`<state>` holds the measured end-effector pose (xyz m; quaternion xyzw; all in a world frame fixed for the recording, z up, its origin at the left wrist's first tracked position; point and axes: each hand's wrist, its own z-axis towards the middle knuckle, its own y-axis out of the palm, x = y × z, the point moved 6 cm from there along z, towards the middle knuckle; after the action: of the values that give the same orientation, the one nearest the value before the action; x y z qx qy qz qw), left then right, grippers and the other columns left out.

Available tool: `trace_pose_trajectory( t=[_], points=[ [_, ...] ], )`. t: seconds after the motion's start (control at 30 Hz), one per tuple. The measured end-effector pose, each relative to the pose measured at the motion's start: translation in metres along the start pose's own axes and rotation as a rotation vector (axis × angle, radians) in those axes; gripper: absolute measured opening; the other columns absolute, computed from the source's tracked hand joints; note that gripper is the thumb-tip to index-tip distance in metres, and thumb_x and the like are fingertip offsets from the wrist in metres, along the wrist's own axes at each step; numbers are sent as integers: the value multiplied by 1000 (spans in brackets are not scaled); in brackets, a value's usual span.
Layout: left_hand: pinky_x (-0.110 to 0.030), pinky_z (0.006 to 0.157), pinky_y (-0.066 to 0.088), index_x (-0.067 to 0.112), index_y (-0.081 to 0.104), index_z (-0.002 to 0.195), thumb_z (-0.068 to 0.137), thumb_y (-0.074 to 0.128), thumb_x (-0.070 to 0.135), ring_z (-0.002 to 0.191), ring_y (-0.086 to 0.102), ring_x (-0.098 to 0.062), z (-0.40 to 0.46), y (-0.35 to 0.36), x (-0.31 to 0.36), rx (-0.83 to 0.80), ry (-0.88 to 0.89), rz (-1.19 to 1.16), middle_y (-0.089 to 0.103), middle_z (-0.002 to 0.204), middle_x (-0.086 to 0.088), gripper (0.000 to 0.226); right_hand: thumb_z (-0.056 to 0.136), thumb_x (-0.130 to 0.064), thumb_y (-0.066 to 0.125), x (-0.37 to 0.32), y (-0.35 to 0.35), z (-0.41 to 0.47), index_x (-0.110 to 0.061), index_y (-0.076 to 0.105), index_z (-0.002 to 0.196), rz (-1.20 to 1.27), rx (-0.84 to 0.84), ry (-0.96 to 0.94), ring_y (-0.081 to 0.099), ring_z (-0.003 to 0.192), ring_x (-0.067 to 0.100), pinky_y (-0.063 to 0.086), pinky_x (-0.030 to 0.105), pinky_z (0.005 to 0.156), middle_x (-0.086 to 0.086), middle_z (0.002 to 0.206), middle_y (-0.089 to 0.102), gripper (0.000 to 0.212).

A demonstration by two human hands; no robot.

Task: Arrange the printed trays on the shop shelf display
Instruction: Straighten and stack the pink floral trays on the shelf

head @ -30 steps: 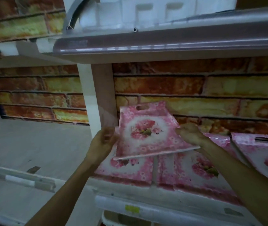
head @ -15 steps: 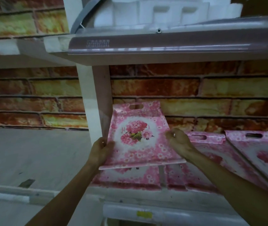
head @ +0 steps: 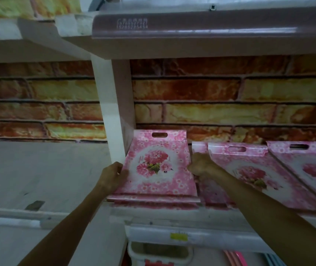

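Over on the left, a bare grey shelf (head: 38,169) runs back to the brick-pattern wall (head: 38,104), with a white upright post (head: 114,112) dividing it from the display shelf (head: 172,214) on the right. The left hand (head: 111,176) comes in beside that post, fingers curled round the left edge of the first tray (head: 159,166), a pink flowered one with a cut-out handle at the top. That tray sits at the left end of the display shelf, leaning back against the wall, its bottom edge resting on another pink tray lying under it near the front edge. The right hand (head: 201,166) grips the same tray's right edge, fingers curled in. Just beside it, the second tray (head: 253,169) lies tilted, partly under the right forearm, and overlapping it at the right edge is a third tray (head: 310,166), cut off by the frame. So three printed faces show, plus pink edges beneath them that I cannot count. Overhead, a glossy mauve shelf front (head: 191,29) with small embossed lettering.
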<state>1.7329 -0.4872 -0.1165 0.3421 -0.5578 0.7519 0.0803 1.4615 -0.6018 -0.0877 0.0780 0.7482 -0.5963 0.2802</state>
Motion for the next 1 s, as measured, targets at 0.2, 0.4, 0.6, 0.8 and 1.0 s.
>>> trace_pose_trajectory(
  t=[0.2, 0.4, 0.6, 0.8, 1.0],
  points=[
    [-27, 66, 39, -2, 63, 102, 97, 50, 21, 78, 54, -21, 0, 13, 1, 13, 34, 89, 61, 92, -11, 27, 96, -5, 52, 2, 14, -2, 5, 51, 125, -99, -32, 49, 54, 44, 13, 41, 17, 31, 9, 72, 60, 31],
    [-33, 68, 47, 8, 51, 95, 97, 44, 29, 79, 55, -22, 5, 24, -7, -5, 23, 190, 54, 95, -10, 22, 91, 3, 52, 7, 21, 10, 9, 48, 128, -172, -27, 43, 48, 44, 12, 39, 20, 38, 7, 64, 54, 38],
    [-38, 75, 50, 4, 49, 103, 98, 43, 27, 83, 51, -23, 6, 33, -8, -37, 28, 259, 52, 105, -13, 24, 91, 0, 55, 7, 21, 12, 7, 58, 116, -255, -42, -1, 45, 42, 10, 32, 18, 35, 3, 60, 50, 27],
    [-40, 86, 53, 10, 54, 114, 96, 46, 36, 99, 59, -26, 6, 28, -10, -96, -23, 353, 54, 117, -11, 33, 93, -5, 54, 7, 8, 6, -3, 58, 89, -279, -9, -99, 47, 47, 11, 35, 18, 39, 3, 62, 48, 6],
    [-28, 75, 50, 12, 58, 115, 95, 56, 26, 91, 60, -21, 1, 13, 37, 65, 151, 105, 59, 113, -8, 25, 92, -19, 50, 12, -48, -18, -18, 61, 69, -94, 188, -331, 63, 63, 21, 51, 33, 58, 9, 74, 69, 26]
  ],
)
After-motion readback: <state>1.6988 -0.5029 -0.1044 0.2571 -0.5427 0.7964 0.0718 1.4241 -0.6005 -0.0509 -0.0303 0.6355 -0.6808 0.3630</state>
